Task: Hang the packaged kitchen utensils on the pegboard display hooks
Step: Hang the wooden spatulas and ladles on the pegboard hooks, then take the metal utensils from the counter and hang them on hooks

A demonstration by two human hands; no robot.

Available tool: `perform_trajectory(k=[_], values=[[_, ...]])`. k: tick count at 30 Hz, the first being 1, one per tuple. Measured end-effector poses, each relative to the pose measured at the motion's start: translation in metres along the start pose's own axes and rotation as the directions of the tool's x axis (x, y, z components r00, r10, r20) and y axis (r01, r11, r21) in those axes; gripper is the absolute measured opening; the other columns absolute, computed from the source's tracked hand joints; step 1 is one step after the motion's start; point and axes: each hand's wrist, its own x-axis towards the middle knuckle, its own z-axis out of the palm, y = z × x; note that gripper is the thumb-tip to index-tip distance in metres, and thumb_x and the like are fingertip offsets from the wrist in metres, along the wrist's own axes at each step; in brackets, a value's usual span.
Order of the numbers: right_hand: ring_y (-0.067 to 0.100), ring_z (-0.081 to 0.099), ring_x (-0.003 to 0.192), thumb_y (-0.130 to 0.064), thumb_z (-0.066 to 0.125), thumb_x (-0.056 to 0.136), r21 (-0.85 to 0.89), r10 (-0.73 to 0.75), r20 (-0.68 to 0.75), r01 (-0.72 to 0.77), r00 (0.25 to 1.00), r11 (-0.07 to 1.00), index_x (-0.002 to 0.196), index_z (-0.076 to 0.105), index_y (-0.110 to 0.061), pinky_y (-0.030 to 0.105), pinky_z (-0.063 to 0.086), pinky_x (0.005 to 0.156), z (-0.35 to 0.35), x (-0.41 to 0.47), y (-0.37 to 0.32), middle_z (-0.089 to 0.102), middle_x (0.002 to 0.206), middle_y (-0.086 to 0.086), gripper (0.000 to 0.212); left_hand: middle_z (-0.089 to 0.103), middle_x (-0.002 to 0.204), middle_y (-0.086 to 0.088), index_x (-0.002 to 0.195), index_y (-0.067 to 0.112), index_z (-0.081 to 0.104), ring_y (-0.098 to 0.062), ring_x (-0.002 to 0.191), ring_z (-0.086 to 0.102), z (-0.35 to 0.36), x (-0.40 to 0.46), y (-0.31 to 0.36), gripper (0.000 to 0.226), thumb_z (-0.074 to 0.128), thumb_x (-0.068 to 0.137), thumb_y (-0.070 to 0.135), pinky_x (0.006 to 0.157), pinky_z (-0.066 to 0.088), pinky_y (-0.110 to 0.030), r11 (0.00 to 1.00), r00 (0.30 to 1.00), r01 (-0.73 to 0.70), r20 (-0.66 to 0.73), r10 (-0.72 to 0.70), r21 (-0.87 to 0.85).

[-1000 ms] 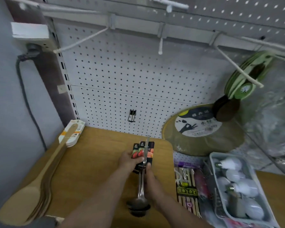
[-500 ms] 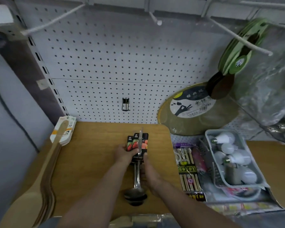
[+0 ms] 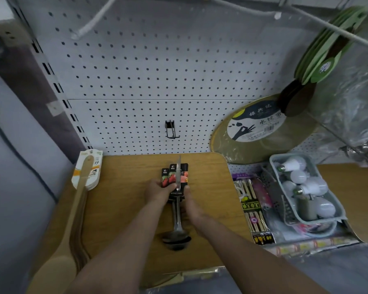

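White pegboard (image 3: 157, 66) fills the head view, a black hook (image 3: 171, 130) low at its middle. Below it lies the wooden counter (image 3: 123, 209). At centre we grip a stack of carded ladles (image 3: 177, 200): our left hand (image 3: 158, 193) curls around the cards, thumb on top, and our right hand (image 3: 189, 203) clasps the handles at 3 o'clock. Wooden spatulas (image 3: 72, 219) lie at 9 o'clock, a tray of bulbs (image 3: 306, 192) at 3 o'clock.
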Motion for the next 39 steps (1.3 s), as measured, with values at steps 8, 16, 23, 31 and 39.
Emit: perform_trajectory(k=[8, 16, 23, 31, 39], values=[[0.032, 0.047, 0.137, -0.078, 0.01, 0.094, -0.138, 0.025, -0.078, -0.036, 0.997, 0.99, 0.148, 0.048, -0.017, 0.048, 0.038, 0.114, -0.005, -0.002, -0.009, 0.05, 0.151, 0.015, 0.09, 0.068, 0.111, -0.004, 0.102, 0.021, 0.063, -0.02, 0.092, 0.063, -0.006, -0.004, 0.0, 0.026, 0.081, 0.084, 0.026, 0.085, 0.054, -0.038, 0.997, 0.998, 0.012, -0.068, -0.018, -0.078], [0.027, 0.049, 0.131, -0.062, 0.029, 0.104, 0.036, -0.099, -0.101, 0.103, 0.99, 0.994, 0.135, 0.059, -0.027, 0.044, 0.04, 0.109, -0.063, -0.026, -0.007, 0.053, 0.145, 0.007, 0.057, 0.067, 0.118, -0.003, 0.121, 0.015, 0.068, -0.023, 0.093, 0.066, 0.027, -0.044, 0.045, 0.042, 0.078, 0.086, 0.035, 0.07, 0.055, -0.034, 0.985, 0.976, -0.141, -0.183, 0.122, -0.099], [0.021, 0.057, 0.116, -0.058, 0.049, 0.1, 0.229, -0.192, -0.188, 0.233, 0.963, 0.945, 0.132, 0.06, -0.025, 0.044, 0.046, 0.099, -0.167, -0.07, 0.006, 0.057, 0.13, 0.0, 0.047, 0.06, 0.125, -0.003, 0.12, 0.018, 0.065, -0.024, 0.113, 0.061, 0.104, -0.106, 0.081, 0.048, 0.082, 0.082, 0.04, 0.096, 0.056, -0.042, 0.927, 0.995, -0.042, 0.073, 0.075, -0.373], [0.016, 0.06, 0.098, -0.058, 0.057, 0.096, 0.419, -0.228, -0.302, 0.344, 0.926, 0.84, 0.131, 0.062, -0.016, 0.033, 0.045, 0.079, -0.336, -0.149, 0.076, 0.064, 0.132, 0.006, 0.055, 0.065, 0.108, -0.003, 0.098, 0.02, 0.065, -0.018, 0.105, 0.061, 0.249, -0.246, 0.124, 0.016, 0.075, 0.09, 0.03, 0.069, 0.055, -0.029, 0.898, 0.896, 0.043, 0.415, 0.16, -0.438], [0.02, 0.052, 0.12, -0.057, 0.055, 0.096, 0.382, -0.245, -0.514, 0.476, 0.822, 0.792, 0.137, 0.056, -0.024, 0.04, 0.041, 0.102, -0.502, -0.228, 0.179, 0.055, 0.139, 0.001, 0.053, 0.062, 0.103, 0.0, 0.113, 0.02, 0.063, -0.013, 0.095, 0.058, 0.42, -0.366, 0.141, 0.028, 0.074, 0.09, 0.031, 0.079, 0.055, -0.032, 0.91, 0.794, 0.036, 0.564, 0.225, -0.414]])
